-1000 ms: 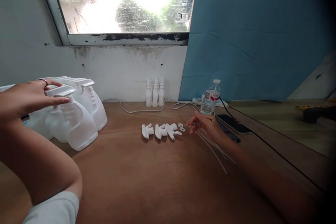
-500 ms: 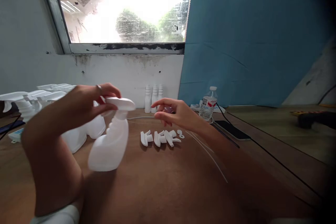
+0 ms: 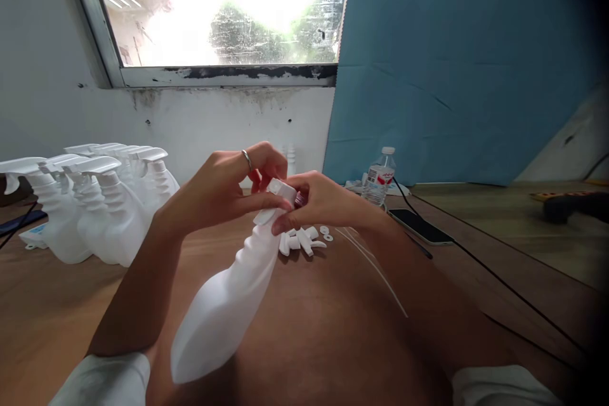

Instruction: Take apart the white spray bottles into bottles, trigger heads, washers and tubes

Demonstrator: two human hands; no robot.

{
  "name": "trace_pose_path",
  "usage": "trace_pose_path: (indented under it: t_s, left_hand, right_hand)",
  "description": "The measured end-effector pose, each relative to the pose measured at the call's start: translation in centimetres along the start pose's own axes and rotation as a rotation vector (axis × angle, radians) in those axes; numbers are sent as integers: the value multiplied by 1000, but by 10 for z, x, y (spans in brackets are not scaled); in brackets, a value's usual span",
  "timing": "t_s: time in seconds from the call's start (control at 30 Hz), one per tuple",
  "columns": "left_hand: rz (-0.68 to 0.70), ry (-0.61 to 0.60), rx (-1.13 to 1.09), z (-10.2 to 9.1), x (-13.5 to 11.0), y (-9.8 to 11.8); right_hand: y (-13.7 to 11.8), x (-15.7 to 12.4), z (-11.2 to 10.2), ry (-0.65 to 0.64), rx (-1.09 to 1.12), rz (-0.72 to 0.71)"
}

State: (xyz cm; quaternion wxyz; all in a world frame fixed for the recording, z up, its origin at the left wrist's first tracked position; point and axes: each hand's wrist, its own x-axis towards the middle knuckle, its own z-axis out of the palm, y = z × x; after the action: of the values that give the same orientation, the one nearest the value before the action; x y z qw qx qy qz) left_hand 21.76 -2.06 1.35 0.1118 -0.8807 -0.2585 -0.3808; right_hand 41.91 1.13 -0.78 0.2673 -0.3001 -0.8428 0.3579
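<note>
A white spray bottle (image 3: 228, 298) with a ribbed neck leans across the middle, its base toward the lower left and its head up at my fingers. My left hand (image 3: 238, 187), with a ring on one finger, is closed on the white spray head (image 3: 280, 190). From the other side my right hand (image 3: 328, 200) grips the same head, its thumb against the neck. A small pinkish clear piece (image 3: 299, 199) shows within my right fingers; its kind is unclear. Behind the hands lie loose white trigger heads (image 3: 304, 242) and small white rings (image 3: 327, 235), partly covered.
Several white spray bottles (image 3: 114, 209) stand at the left. A clear water bottle (image 3: 379, 177) and a phone (image 3: 421, 227) with a cable are at the right. Thin white tubes (image 3: 380, 273) lie on the brown table (image 3: 323, 336). A window and blue sheet are behind.
My left hand has brought the spray bottle right and tilted it further. Both hands now meet at its head, where my right hand had been apart from it.
</note>
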Motion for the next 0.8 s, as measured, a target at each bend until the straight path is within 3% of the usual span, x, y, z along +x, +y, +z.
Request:
trace_pose_path:
  t_s: [0.07, 0.27, 0.37, 0.53, 0.67, 0.8]
  left_hand:
    - [-70, -45, -54, 0, 1, -3]
    - [-205, -284, -5, 1, -6, -38]
    - [-300, -334, 70, 4, -8, -59]
    - [-416, -441, -80, 5, -1, -76]
    - [-425, -577, -537, 1, 0, -85]
    - [-468, -618, -920, -4, -8, -96]
  right_hand:
    - [0, 0, -2, 93, 9, -15]
    - [6, -3, -27, 704, 0, -42]
    - [9, -5, -37, 861, 118, -25]
    - [7, -9, -44, 828, 229, -80]
    - [5, -17, -47, 733, 230, -253]
    - [5, -27, -50, 611, 188, -427]
